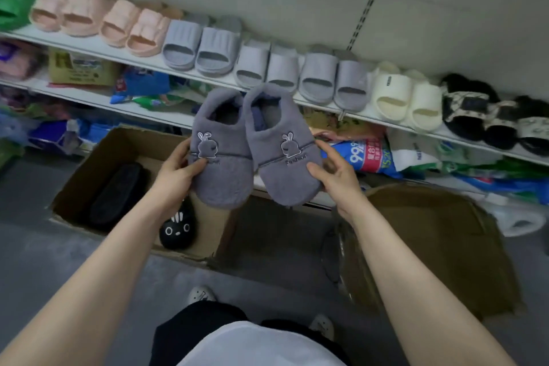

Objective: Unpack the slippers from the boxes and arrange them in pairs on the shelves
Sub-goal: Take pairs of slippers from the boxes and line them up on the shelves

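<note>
- Grip of left hand clamps the toe of a grey fleece slipper with rabbit patch; right hand pinches the matching grey fleece slipper. The two are held side by side in the air.
- Open cardboard box below holds black slippers, one partly hidden by the forearm.
- White shelf behind carries paired slides.

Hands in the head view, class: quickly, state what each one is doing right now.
Left hand: closed, gripping the left grey slipper.
Right hand: closed, gripping the right grey slipper.
</note>
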Demonstrator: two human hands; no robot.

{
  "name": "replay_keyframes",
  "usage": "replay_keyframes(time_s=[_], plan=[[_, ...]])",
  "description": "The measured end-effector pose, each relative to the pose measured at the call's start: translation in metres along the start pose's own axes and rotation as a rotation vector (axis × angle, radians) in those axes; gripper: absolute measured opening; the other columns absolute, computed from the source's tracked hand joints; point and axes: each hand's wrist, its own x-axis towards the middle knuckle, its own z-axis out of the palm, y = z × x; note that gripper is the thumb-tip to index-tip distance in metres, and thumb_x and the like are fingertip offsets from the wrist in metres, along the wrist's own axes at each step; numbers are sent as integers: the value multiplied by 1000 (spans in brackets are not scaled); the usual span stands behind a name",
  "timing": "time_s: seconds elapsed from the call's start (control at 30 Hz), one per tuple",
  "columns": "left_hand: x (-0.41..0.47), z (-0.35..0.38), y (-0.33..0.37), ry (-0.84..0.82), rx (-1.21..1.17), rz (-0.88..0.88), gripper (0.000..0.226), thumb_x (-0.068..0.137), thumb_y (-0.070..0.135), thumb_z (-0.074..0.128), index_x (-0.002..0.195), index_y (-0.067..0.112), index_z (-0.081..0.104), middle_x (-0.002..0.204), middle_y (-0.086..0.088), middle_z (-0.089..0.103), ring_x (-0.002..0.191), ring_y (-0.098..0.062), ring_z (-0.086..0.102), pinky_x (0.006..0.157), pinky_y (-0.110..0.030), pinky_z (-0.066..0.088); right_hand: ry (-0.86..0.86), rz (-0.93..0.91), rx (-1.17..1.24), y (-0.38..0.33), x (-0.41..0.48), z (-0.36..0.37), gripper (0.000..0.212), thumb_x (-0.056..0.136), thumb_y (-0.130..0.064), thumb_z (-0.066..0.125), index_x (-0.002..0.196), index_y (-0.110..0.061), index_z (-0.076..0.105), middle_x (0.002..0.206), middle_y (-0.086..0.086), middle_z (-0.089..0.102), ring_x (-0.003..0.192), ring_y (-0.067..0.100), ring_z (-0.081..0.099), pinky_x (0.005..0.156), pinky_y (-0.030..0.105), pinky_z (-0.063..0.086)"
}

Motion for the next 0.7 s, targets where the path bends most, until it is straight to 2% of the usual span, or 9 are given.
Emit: replay_keyframes(time_s=[0.07, 0.13, 0.2, 0.3, 0.4, 0.53, 0.63, 0.7], plan=[[-11, 45, 6, -41, 7, 34, 41, 93, 3, 54, 130, 20, 51, 118, -2, 65, 111, -22, 61, 90, -38, 51, 38, -48, -17, -11, -13, -46, 52, 89, -9, 68, 127, -42, 56, 121, 7, 67, 111, 20, 63, 90, 38, 55], [-22, 94, 12, -74, 10, 58, 40, 93, 6, 55, 130, 22, 51, 118, -1, 65, 109, -20, 62, 88, -38, 52, 73, -92, -7, -23, -28, -96, 52, 90, -7, 67, 131, -36, 55, 120, 3, 67, 104, 10, 65, 82, 27, 54], [-32, 143, 18, -110, 7, 81, 40, 93, 7, 55, 130, 20, 51, 114, 0, 66, 107, -21, 63, 83, -35, 54, 112, -136, 9, -38, -43, -145, 52, 90, -5, 65, 134, -30, 54, 121, -2, 66, 104, 4, 65, 81, 21, 54], [-43, 212, 31, -168, 4, 140, 40, 92, 8, 55, 129, 24, 52, 115, 0, 66, 109, -21, 62, 82, -34, 53, 164, -206, 46, -64, -64, -212, 52, 91, -3, 64, 135, -27, 53, 116, -5, 67, 104, 4, 66, 83, 24, 57], [-55, 273, 54, -221, -7, 215, 39, 93, 7, 53, 128, 25, 51, 115, 5, 65, 106, -13, 62, 87, -35, 53, 235, -287, 53, -90, -81, -268, 51, 91, -5, 63, 135, -27, 53, 116, -1, 69, 104, 8, 67, 81, 25, 56], [-60, 336, 95, -317, -39, 332, 41, 92, 6, 54, 127, 27, 52, 115, 9, 66, 101, -6, 65, 84, -26, 56, 351, -431, 49, -130, -103, -329, 48, 92, -2, 60, 133, -26, 54, 116, -4, 71, 110, 14, 66, 88, 29, 55], [-56, 374, 132, -445, -79, 434, 44, 89, 3, 54, 129, 19, 53, 113, 6, 69, 98, -3, 65, 82, -19, 54, 453, -528, 44, -162, -121, -364, 47, 92, -2, 60, 133, -25, 55, 113, -4, 72, 107, 14, 67, 81, 25, 56], [-56, 397, 160, -537, -71, 506, 48, 83, 8, 63, 129, 20, 54, 116, 4, 69, 103, -6, 64, 85, -19, 53, 520, -574, 63, -182, -132, -384, 49, 88, -10, 65, 132, -26, 56, 114, -3, 72, 107, 15, 67, 80, 26, 56]])
